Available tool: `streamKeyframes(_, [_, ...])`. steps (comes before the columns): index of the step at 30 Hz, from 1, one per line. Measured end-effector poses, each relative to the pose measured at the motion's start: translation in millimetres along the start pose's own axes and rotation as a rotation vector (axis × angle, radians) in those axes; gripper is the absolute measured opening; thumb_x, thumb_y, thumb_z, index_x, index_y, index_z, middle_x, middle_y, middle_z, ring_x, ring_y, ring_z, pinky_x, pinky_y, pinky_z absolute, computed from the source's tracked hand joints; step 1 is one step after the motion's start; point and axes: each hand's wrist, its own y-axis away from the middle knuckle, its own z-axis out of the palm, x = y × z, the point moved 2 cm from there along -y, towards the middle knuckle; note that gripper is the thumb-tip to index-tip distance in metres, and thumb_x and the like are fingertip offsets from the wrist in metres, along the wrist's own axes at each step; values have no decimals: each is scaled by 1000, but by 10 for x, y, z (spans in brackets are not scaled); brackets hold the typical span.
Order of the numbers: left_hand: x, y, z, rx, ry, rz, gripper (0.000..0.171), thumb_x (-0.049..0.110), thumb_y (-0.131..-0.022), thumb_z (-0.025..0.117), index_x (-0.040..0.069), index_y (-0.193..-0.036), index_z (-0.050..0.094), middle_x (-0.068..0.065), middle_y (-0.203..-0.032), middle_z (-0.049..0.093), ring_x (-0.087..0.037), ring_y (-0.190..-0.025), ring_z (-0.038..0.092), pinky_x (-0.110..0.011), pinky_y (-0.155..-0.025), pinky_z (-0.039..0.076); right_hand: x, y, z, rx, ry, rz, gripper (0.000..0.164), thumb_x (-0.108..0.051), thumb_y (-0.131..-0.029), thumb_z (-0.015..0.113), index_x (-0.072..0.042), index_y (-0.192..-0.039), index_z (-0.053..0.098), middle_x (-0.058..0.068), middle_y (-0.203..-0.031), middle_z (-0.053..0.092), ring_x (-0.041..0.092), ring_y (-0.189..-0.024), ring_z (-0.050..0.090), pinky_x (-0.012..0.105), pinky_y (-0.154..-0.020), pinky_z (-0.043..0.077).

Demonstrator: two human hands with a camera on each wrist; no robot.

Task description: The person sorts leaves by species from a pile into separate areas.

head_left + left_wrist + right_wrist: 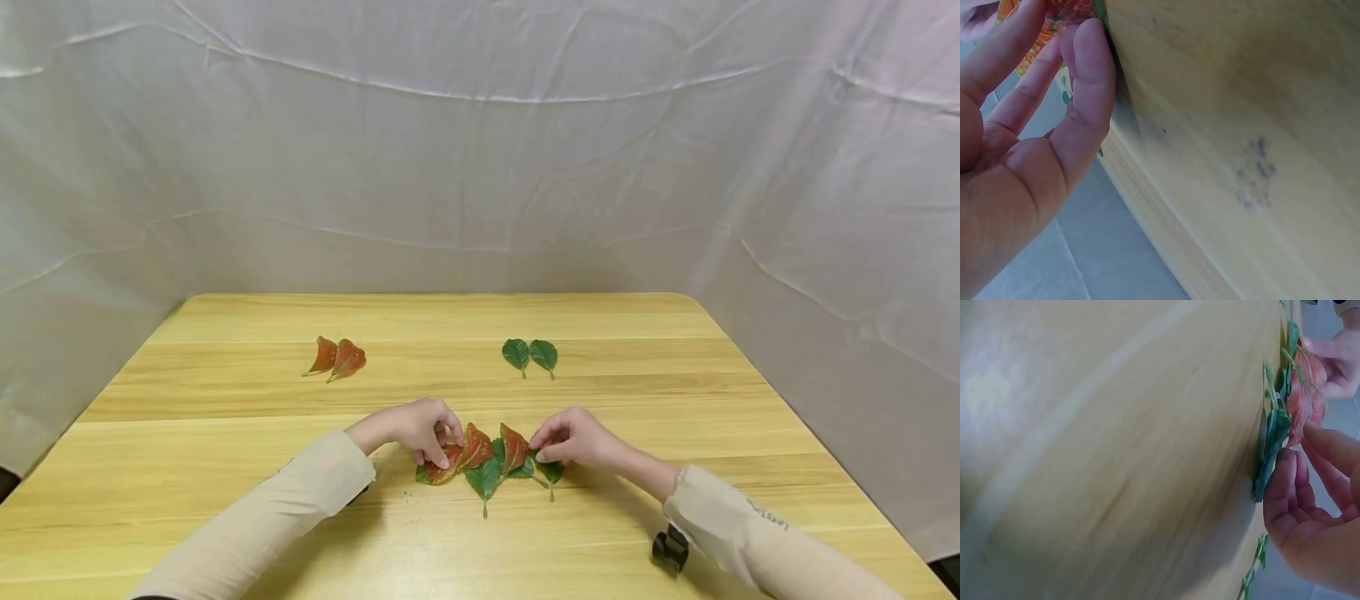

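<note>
A row of overlapping leaves lies near the middle of the table in the head view. My left hand (429, 429) pinches the leftmost red leaf (444, 468), which lies over a green leaf's edge. Close by, a second red leaf (476, 447) overlaps a green leaf (484, 477). At the row's right, my right hand (576, 437) holds the edge of another red leaf (513, 448) between thumb and fingers. Below those fingertips is a green leaf (552, 471). In the right wrist view, a green leaf (1274, 447) lies against the fingertips. Fingers partly hide the leaves.
Two red leaves (348, 359) lie at the back left of the wooden table (187, 400). Two green leaves (543, 354) lie side by side farther right. A pale cloth (465, 167) hangs behind the table and along its sides.
</note>
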Motion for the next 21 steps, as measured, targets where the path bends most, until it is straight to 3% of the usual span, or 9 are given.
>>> streamKeyframes(10, [8, 9, -6, -8, -8, 7, 21, -3, -73, 70, 4, -91, 65, -6, -64, 57, -13, -50, 54, -30, -47, 50, -12, 2, 61, -87, 78, -116, 11, 2, -70, 72, 5, -80, 69, 5, -70, 63, 7, -60, 54, 21, -53, 46])
streamKeyframes(21, [40, 36, -55, -32, -41, -17, 20, -2, -79, 65, 1, -98, 63, -4, -70, 59, -16, -55, 56, -30, -51, 51, 5, -17, 110, -118, 160, -138, 13, 1, -69, 73, 2, -81, 71, -2, -69, 57, 2, -58, 46, 20, -51, 42])
